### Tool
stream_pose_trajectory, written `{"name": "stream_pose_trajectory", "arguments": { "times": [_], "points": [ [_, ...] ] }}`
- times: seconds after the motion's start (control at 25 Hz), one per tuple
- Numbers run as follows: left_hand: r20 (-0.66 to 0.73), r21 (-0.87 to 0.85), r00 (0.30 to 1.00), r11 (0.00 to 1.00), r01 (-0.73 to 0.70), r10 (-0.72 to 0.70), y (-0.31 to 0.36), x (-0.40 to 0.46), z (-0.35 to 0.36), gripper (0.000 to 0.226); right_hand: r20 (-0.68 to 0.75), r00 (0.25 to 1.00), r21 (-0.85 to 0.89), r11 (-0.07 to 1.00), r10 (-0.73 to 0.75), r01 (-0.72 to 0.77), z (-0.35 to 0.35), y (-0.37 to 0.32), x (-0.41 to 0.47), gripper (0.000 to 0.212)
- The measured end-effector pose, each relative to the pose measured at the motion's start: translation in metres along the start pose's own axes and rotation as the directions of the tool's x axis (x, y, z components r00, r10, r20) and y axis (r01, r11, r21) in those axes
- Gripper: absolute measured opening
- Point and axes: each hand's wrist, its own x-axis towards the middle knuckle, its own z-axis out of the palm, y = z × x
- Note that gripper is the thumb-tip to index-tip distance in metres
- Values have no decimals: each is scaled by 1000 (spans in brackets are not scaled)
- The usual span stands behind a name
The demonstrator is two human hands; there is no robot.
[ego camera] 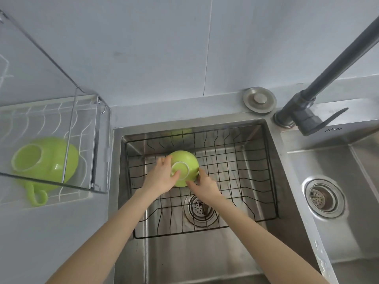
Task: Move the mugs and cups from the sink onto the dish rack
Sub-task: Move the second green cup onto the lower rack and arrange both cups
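Note:
A green cup [185,163] lies upside down, its white foot ring facing up, inside the black wire basket [256,158] in the left sink [127,152]. My left hand [162,177] grips its left side, thumb on the foot ring. On the cup's right lower edge rests my right hand [205,186], fingers touching it. A second green mug [45,162] with a handle sits upside down on the dish rack [88,140] at the left.
A dark faucet [307,111] rises at the right between the two basins. The right basin [348,165] has a drain strainer [324,196]. A metal sink plug [260,99] lies on the back ledge. The left sink's drain [198,210] shows under the basket.

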Motion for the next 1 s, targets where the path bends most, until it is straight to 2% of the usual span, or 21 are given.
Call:
{"name": "stream_pose_trajectory", "arguments": {
  "times": [0.24,0.36,0.64,0.88,1.0],
  "points": [
    [54,-284,998,958,40,-26,-10,23,4,65,-12,995,186,978,99,-95,8,-3,18,59],
    [36,-300,999,954,15,-5,-15,24,3,66,-35,988,302,944,150,-132,16,-3,19,62],
    [-39,-299,999,954,-30,19,-13,8,1,68,-49,984,383,913,171,-140,13,-6,7,62],
    [-123,-352,990,930,-106,66,-8,-40,-4,67,-106,987,371,926,117,-70,3,-9,-36,62],
    [-135,-383,985,911,-152,108,-13,-71,-8,69,-142,988,351,936,62,-9,-2,-12,-67,76]
  ]
}}
